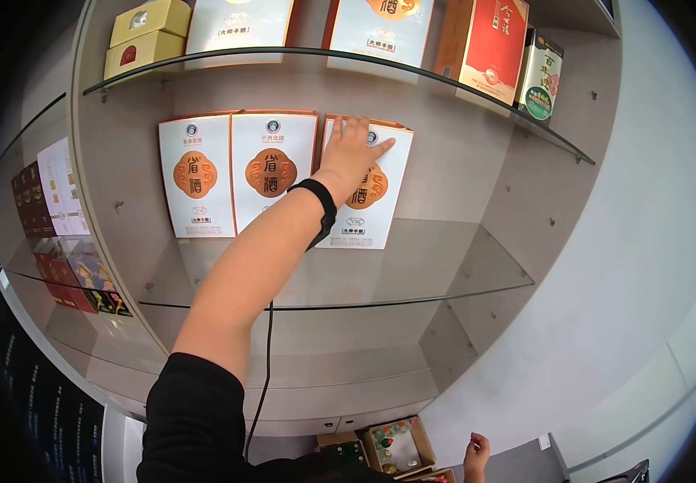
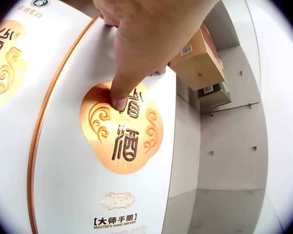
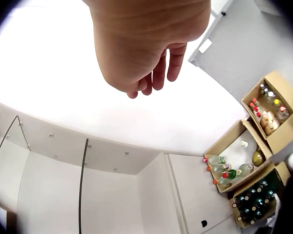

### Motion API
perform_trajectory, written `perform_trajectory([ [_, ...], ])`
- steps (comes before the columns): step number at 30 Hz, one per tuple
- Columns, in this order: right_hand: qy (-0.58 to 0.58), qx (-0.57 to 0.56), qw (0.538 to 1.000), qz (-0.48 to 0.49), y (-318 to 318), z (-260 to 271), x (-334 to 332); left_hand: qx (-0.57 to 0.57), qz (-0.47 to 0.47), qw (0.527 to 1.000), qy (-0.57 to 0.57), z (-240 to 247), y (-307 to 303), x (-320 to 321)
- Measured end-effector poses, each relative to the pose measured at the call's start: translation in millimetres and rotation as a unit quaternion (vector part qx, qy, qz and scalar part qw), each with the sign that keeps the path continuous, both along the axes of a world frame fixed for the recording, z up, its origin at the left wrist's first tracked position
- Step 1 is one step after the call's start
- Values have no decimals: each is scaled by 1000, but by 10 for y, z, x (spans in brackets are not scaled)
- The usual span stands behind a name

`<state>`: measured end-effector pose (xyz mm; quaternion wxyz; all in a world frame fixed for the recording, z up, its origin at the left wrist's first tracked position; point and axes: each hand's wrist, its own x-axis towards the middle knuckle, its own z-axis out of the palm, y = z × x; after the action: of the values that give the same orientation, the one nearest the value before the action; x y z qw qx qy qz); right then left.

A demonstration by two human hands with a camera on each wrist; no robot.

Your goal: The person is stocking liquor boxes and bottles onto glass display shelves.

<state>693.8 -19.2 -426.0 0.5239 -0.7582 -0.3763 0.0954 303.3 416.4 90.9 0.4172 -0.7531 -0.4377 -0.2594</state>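
Note:
My left hand [image 1: 350, 157] lies against the front of the right-hand white box [image 1: 356, 217], with fingertips at its top edge and the thumb pointing right. In the left wrist view, one digit of that hand presses on the orange emblem [image 2: 122, 129] of the box. Two matching white boxes stand side by side to the left, a middle one [image 1: 275, 205] and a left one [image 1: 195, 137]; a narrow gap separates the middle one from the touched box. Low at the right, my right hand [image 1: 476, 452] hangs in the air, fingers loosely curled, holding nothing.
The boxes stand on a glass shelf [image 1: 444, 266] in a cabinet. Above, another glass shelf [image 1: 308, 53] carries more boxes, including a red one [image 1: 494, 48]. Cartons of bottles, one a light carton [image 3: 234, 139], sit on the floor. A black cable [image 1: 266, 370] hangs below my arm.

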Motion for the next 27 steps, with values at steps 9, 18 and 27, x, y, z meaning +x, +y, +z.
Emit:
perform_trajectory([
  [9,-80,-28,995,59,1021,-99,997,4,-25,999,-31,-8,217,-148],
  [18,26,-91,975,-201,-1722,-1027,-386,77,-69,993,60,232,726,-339],
  [27,191,-193,889,-370,-2103,-952,-789,110,-32,973,200,884,2521,-913],
])
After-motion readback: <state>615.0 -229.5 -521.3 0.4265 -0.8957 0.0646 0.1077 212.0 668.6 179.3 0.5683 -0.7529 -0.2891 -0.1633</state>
